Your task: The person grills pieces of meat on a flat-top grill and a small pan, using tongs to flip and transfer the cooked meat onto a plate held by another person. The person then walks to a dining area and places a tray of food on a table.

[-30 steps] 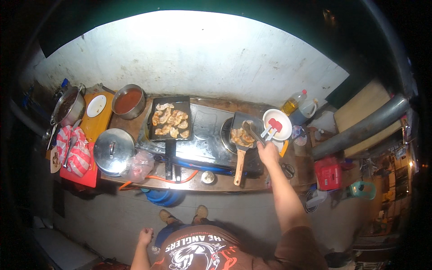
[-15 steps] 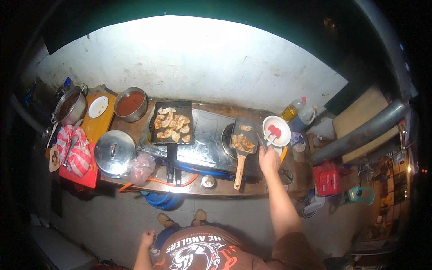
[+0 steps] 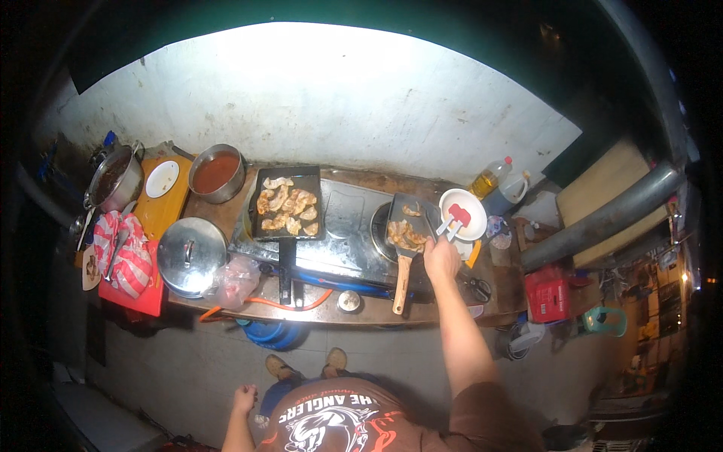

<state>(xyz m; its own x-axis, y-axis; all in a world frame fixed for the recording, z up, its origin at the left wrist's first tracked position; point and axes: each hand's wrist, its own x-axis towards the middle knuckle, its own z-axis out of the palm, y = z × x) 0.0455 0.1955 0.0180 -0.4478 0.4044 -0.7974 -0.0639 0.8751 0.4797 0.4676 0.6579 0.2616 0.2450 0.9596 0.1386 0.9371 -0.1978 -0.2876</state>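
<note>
My right hand (image 3: 442, 260) is closed around a slim dark utensil (image 3: 431, 224), whose kind I cannot make out. Its tip reaches over the right side of a small dark frying pan (image 3: 395, 215) with a wooden handle (image 3: 402, 285). Browned meat pieces (image 3: 407, 237) lie in that pan, on the right burner. Just beyond my hand, a red-headed utensil (image 3: 458, 215) with pale handles rests in a white bowl (image 3: 474, 202). Down beside my body, my left hand (image 3: 245, 396) hangs with curled fingers and holds nothing visible.
A square griddle pan (image 3: 307, 181) of meat slices sits on the stove's left side. Further left stand a pot of red-brown sauce (image 3: 218, 175), a metal lid (image 3: 192, 257) and a larger pot (image 3: 120, 177). An oil bottle (image 3: 492, 179) stands at right; an orange hose (image 3: 307, 304) runs along the front.
My right hand has shifted slightly left toward the small pan, and the dark utensil's tip has moved over the pan's right side. My left hand stays by my body.
</note>
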